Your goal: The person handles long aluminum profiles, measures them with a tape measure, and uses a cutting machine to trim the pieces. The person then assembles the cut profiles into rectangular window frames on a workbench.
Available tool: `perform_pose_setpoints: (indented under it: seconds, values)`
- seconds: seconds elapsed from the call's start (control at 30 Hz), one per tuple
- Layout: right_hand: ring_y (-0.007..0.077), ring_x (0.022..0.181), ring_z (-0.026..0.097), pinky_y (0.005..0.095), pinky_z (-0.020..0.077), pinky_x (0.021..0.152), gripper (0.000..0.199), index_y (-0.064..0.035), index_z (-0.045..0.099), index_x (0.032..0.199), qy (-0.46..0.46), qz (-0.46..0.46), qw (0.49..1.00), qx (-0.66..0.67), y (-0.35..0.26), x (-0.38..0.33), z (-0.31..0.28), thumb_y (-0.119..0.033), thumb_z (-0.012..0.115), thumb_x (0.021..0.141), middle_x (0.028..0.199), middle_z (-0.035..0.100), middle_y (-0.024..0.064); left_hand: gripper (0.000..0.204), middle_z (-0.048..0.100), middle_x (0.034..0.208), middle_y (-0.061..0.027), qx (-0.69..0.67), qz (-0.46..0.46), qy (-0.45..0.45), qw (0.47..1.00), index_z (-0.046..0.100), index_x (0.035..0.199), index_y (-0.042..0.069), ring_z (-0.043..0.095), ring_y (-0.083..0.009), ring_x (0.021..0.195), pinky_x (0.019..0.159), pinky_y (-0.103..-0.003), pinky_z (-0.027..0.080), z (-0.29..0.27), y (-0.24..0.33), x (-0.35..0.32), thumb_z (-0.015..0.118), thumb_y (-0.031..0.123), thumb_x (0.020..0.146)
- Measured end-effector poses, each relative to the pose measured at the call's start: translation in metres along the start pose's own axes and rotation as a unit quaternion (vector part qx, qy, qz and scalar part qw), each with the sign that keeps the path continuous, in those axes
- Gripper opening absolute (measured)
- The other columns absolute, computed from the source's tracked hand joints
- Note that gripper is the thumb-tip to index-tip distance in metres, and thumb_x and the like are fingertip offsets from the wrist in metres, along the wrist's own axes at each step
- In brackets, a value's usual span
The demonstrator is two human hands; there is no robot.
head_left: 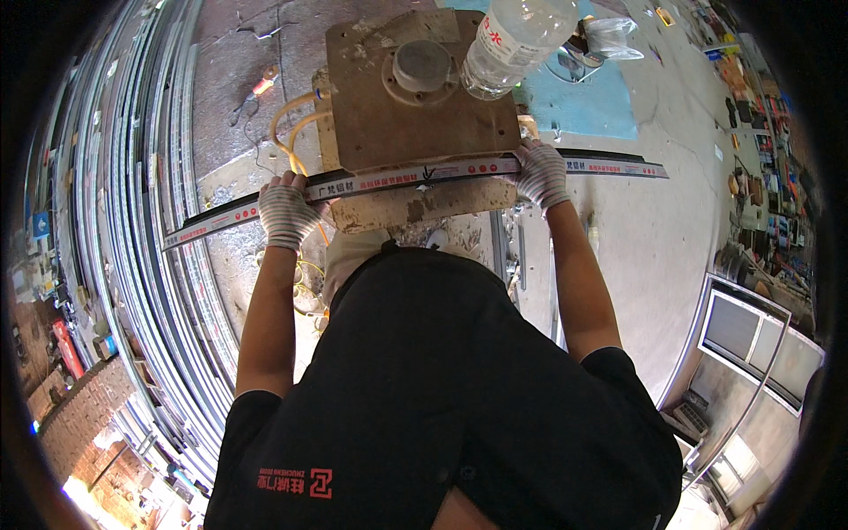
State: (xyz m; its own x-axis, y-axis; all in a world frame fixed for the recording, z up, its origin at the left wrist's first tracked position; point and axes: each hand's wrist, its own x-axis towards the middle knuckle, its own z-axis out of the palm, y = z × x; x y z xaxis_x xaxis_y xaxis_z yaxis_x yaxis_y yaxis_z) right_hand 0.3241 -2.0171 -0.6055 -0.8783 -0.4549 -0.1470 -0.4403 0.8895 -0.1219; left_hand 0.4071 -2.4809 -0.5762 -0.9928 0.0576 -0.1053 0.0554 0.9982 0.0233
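Observation:
A long dark metal profile (397, 179) with a white printed film strip runs crosswise in front of me, along the near edge of a brown machine (389, 115). My left hand (289, 212), in a striped knit glove, is closed around the profile left of the machine. On the right, my right hand (541, 172), gloved alike, grips the same profile beside the machine's corner. Both ends of the profile stick out well past my hands. A round metal knob (422, 66) sits on top of the machine. Underneath is a worn, pale yellowish base (424, 205).
A large clear plastic bottle (512, 49) stands on the machine's right rear corner. Yellow hoses (287, 132) loop from its left side. Many long metal profiles (141, 203) lie at the left. A blue sheet (583, 102) covers floor beyond, and a framed panel (751, 340) stands at the right.

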Motion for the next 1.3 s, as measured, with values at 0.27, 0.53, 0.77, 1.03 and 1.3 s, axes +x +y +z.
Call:
perform_pose_setpoints:
  seconds: [0.27, 0.53, 0.77, 1.03, 1.3]
  values:
    - [0.0284, 0.104, 0.064, 0.0425, 0.0514, 0.089, 0.052, -0.0111, 0.070, 0.104, -0.015, 0.001, 0.999, -0.029, -0.001, 0.000, 0.002, -0.052, 0.080, 0.074, 0.105, 0.066, 0.0091, 0.057, 0.063, 0.089, -0.0056, 0.001, 0.012, 0.042, 0.999, 0.066, 0.087, 0.012, 0.063, -0.0282, 0.089, 0.083, -0.044, 0.048, 0.005, -0.001, -0.001, 0.079, 0.063, 0.065]
    - [0.0295, 0.106, 0.063, 0.0435, 0.0515, 0.090, 0.055, -0.0120, 0.070, 0.109, -0.019, 0.007, 1.000, -0.008, -0.004, 0.000, -0.006, -0.053, 0.079, 0.075, 0.108, 0.066, 0.0100, 0.063, 0.065, 0.093, -0.0059, 0.010, 0.000, 0.009, 1.000, 0.069, 0.094, 0.011, 0.064, -0.0278, 0.093, 0.086, -0.044, 0.048, 0.003, -0.001, -0.002, 0.076, 0.068, 0.068]
    - [0.0315, 0.096, 0.065, 0.0435, 0.0528, 0.085, 0.052, -0.0143, 0.070, 0.105, 0.017, 0.008, 1.000, -0.015, -0.010, -0.001, -0.008, -0.050, 0.085, 0.069, 0.099, 0.069, 0.0095, 0.069, 0.066, 0.097, -0.0058, 0.023, -0.013, -0.017, 0.999, 0.072, 0.093, 0.011, 0.064, -0.0262, 0.096, 0.086, -0.043, 0.049, 0.002, 0.000, 0.000, 0.072, 0.075, 0.067]
    - [0.0297, 0.103, 0.065, 0.0424, 0.0536, 0.088, 0.062, -0.0124, 0.069, 0.112, -0.054, 0.035, 0.997, -0.045, -0.016, 0.002, -0.015, -0.055, 0.083, 0.070, 0.109, 0.068, 0.0098, 0.070, 0.067, 0.101, -0.0065, 0.036, -0.038, -0.031, 0.998, 0.072, 0.096, 0.011, 0.064, -0.0270, 0.103, 0.092, -0.044, 0.049, 0.003, 0.001, -0.003, 0.069, 0.077, 0.071]
    - [0.0299, 0.103, 0.066, 0.0429, 0.0544, 0.088, 0.064, -0.0136, 0.066, 0.118, -0.061, 0.038, 0.996, -0.054, -0.017, 0.005, -0.012, -0.056, 0.081, 0.072, 0.109, 0.069, 0.0092, 0.054, 0.065, 0.104, -0.0060, 0.000, -0.022, 0.006, 1.000, 0.069, 0.102, 0.011, 0.062, -0.0290, 0.103, 0.092, -0.045, 0.050, 0.000, -0.001, -0.008, 0.083, 0.050, 0.068]
